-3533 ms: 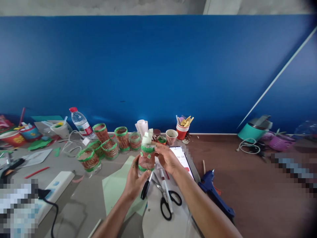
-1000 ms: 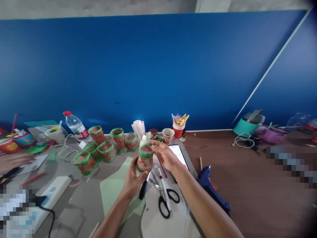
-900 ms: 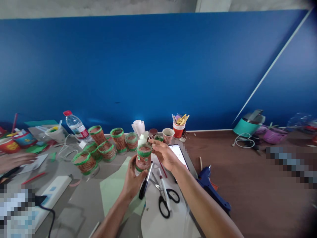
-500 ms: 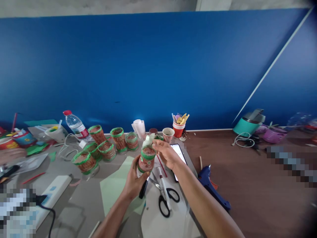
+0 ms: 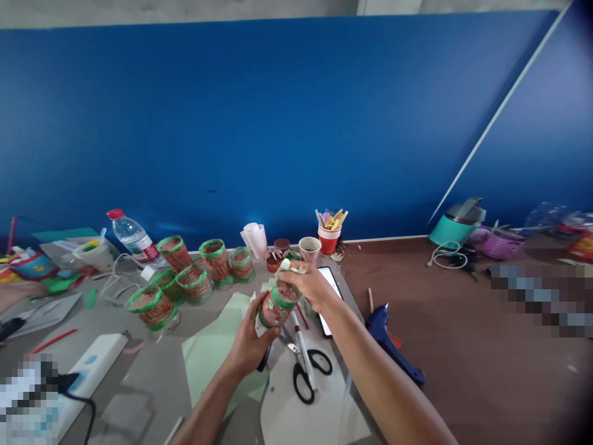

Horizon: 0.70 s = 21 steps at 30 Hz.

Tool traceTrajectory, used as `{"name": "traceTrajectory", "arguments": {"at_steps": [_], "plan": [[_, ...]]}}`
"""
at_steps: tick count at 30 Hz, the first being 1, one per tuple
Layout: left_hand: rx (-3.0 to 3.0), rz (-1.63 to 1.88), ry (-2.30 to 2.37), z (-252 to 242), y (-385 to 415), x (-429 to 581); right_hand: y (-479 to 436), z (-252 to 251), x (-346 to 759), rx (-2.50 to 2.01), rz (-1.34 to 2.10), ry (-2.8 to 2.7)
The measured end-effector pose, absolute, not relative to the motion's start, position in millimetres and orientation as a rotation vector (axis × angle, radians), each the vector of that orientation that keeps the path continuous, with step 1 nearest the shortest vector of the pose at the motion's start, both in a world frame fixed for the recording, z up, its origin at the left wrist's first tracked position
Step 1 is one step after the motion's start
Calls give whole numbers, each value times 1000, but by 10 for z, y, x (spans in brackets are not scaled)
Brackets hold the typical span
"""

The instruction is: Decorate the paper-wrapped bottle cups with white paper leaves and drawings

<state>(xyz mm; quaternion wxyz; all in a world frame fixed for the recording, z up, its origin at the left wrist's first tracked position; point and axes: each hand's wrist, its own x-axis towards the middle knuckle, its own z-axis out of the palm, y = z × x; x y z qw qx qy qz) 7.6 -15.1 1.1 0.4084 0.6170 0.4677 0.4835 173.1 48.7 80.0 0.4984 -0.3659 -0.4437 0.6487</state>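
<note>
Tilted painted jar (image 5: 277,308), in clamped fingers of left hand (image 5: 250,343), pale paper (image 5: 285,264), pinched in right hand (image 5: 311,285), by jar's rim

Clearance existed over the brown tabletop (image 5: 467,352), right of the glue gun (image 5: 393,346). Painted jars (image 5: 217,262) obstructed leftward travel; scissors (image 5: 297,371) obstructed descent near the held jar (image 5: 279,305).
</note>
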Motion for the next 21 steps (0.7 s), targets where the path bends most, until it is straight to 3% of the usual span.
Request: {"name": "traceTrajectory", "arguments": {"at_steps": [21], "plan": [[1495, 1250, 1132, -124, -115, 16, 501, 800, 1734, -850, 1567, -1100]]}}
